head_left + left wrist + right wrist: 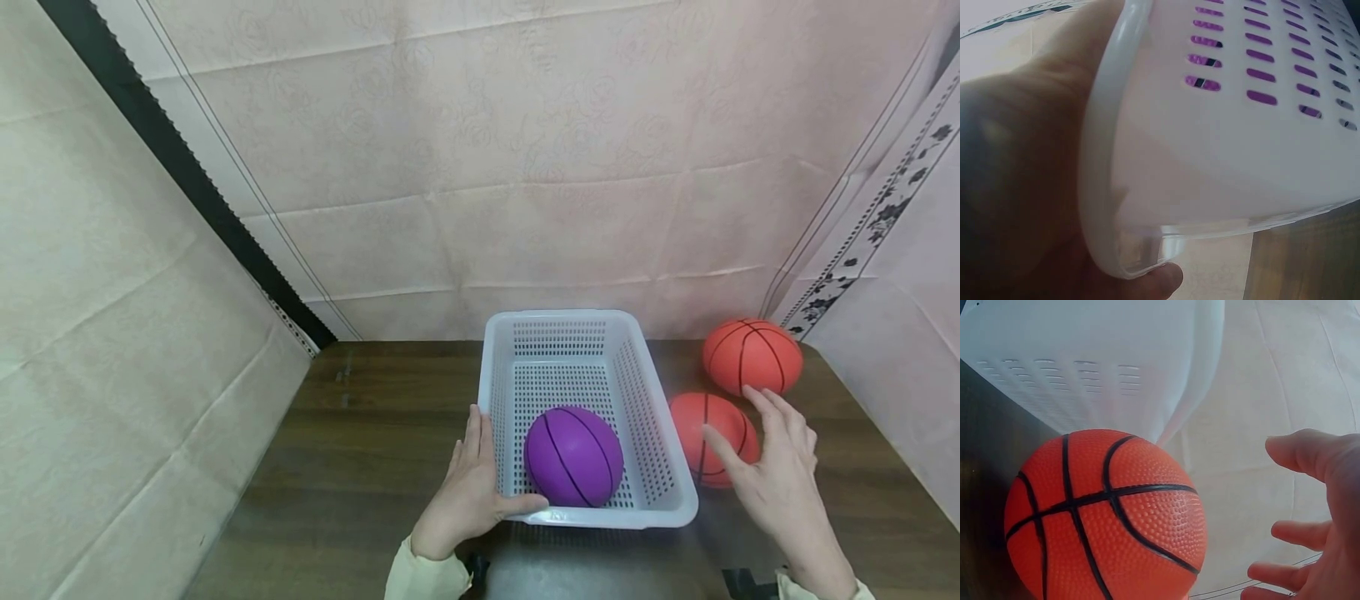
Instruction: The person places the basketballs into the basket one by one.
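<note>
A white plastic basket (651, 450) with slotted walls stands on the wooden table, holding a purple ball (573, 457) with black lines near its front. My left hand (468, 496) holds the basket's front left corner, fingers along the left side and thumb over the front rim. Right of the basket sit two orange-red basketball-style balls: the nearer ball (693, 433) is beside the basket wall, and the farther ball (752, 357) is behind it. My right hand (776, 467) reaches over them, fingers spread. In the right wrist view a gap separates that hand (1316, 512) from the orange-red ball (1110, 519).
Pale patterned cloth (525, 167) hangs at the back, with more cloth panels at the left (135, 333) and right (907, 333). The wooden table (360, 467) extends left of the basket.
</note>
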A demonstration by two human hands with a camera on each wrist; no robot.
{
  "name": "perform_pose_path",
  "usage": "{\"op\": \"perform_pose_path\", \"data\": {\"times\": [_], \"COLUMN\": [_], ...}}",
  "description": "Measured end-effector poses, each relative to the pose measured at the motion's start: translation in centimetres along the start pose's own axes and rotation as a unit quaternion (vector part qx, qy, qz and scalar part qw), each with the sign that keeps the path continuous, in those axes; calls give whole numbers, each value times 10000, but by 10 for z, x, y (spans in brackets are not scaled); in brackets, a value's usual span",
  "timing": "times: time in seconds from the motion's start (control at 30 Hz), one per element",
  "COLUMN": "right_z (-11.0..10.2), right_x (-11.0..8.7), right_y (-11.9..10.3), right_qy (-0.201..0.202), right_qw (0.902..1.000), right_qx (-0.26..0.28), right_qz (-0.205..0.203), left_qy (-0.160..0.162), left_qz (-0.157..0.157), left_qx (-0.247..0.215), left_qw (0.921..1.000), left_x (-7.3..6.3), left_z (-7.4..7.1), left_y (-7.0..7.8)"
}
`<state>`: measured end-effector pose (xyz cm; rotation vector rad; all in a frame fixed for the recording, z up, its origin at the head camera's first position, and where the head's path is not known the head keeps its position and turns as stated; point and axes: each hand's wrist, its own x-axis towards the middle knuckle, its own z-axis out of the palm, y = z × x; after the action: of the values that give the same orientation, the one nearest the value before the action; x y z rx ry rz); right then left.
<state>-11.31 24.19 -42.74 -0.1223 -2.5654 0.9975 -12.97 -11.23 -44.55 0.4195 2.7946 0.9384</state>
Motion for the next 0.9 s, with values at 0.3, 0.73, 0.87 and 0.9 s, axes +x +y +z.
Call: {"op": "perform_pose_path", "data": {"times": [0.3,0.73,0.87,0.9], "right_z": [6,15,18,18], "right_x": [1,1,1,1], "right_y": [7,14,17,17], "right_qy": [-258,-403,-452,-461], "right_qw": [9994,9984,9978,9976], "right_qx": [-156,-135,-125,-137], "right_qz": [169,373,469,495], "left_qy": [-20,-15,5,9], "left_qz": [8,-20,12,22], "left_qx": [24,49,51,52], "left_qw": [10000,10000,10000,10000], "left_x": [0,0,0,0], "left_z": [1,0,1,1], "left_y": [-2,-1,-1,-2]}}
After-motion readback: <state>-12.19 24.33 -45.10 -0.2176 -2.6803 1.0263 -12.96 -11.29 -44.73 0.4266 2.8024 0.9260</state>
